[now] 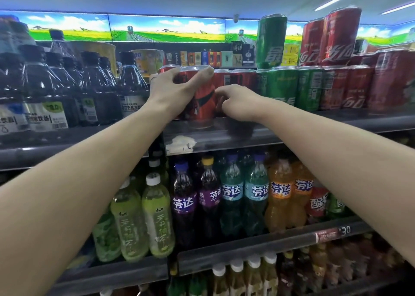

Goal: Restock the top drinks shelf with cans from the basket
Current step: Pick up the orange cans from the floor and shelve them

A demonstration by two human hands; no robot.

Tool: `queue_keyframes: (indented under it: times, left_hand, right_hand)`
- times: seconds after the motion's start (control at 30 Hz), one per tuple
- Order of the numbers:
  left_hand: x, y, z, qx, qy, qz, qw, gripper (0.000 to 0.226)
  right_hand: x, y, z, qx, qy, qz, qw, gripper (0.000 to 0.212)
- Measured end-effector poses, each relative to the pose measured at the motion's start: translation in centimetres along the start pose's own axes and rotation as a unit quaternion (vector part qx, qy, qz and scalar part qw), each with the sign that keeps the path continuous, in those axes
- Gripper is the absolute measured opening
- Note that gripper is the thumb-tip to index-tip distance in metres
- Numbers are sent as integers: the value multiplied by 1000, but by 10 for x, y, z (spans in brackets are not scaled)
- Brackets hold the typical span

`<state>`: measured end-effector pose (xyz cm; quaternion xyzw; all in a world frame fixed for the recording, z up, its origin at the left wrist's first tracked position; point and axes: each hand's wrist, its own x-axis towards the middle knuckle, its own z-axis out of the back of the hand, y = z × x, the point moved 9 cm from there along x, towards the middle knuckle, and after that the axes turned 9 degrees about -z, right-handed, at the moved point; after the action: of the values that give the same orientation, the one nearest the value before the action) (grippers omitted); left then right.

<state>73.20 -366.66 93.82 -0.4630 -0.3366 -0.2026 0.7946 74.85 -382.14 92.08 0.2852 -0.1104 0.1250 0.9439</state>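
In the head view, the left hand [177, 86] grips a red can [203, 102] from the side and top, its fingers [207, 71] curled over the rim, while the can stands at the front lip of the top shelf [224, 136], at about eleven o'clock from the picture's centre. The right hand [238, 103] sits just beside that can at its three o'clock, fingers curled in toward its lower side — whether they pinch it or only steady it I cannot tell. The basket is not in sight. The main risk, as I judge it, is the edge: the can is right at the shelf's rim, so a release before it is pushed back could let it tip forward and fall onto the bottles [208, 194] on the shelf below. A second risk lies at two o'clock, where a green can [270, 41] and red cans [330, 37] are stacked loosely on the row of cans [314, 86] — a hard shove along that row, or a knock from the right forearm, could topple them. The dark bottles [89, 82] at nine o'clock stand close to the left wrist and could be nudged.
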Motion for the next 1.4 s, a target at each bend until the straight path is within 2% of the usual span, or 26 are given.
queue_keyframes:
  times: [0.1,0.2,0.3,0.43,0.6,0.67,0.77,0.8,0.9,0.97,1.1,1.23,1.3,1.4]
  left_hand:
    - [1,-1,0,7,3,1,1000,56]
    - [1,-4,-1,10,3,-4,1000,57]
    - [1,-11,-5,12,6,-20,1000,66]
    - [1,-21,-11,43,23,-35,998,56]
    - [2,-21,-15,67,61,-24,996,67]
    - [2,-14,-13,48,62,-6,997,71]
    - [1,-12,-11,21,52,-14,998,41]
    - [1,-13,-13,30,59,-23,998,38]
    - [-2,-22,-22,49,94,-61,993,45]
    - [-6,-26,-29,55,125,-82,987,46]
    - [-13,-33,-39,64,176,-121,975,46]
    - [-13,-50,-42,59,185,-150,969,68]
    - [-12,-52,-39,74,155,-129,977,75]
    - [-10,-33,-35,93,121,-26,988,72]
  right_hand:
    - [-4,-4,14,87,-8,6,996,50]
    - [-11,-2,15,207,57,20,976,66]
    - [-14,4,13,256,98,45,961,64]
    - [-18,6,16,228,47,69,970,50]
    - [-20,-2,22,204,-3,55,977,36]
    - [-20,-13,29,187,-34,33,981,41]
    - [-16,-35,45,102,-119,-6,988,53]
    - [-15,-42,48,69,-141,-25,987,55]
    - [-19,-53,56,-26,-221,-72,972,67]
    - [-26,-51,60,-45,-257,-78,962,72]
    - [-37,-52,61,-22,-285,-81,955,78]
    - [-43,-53,62,17,-302,-67,951,84]
    - [-44,-54,63,19,-300,-64,952,84]
    - [-45,-57,65,23,-301,-59,952,81]
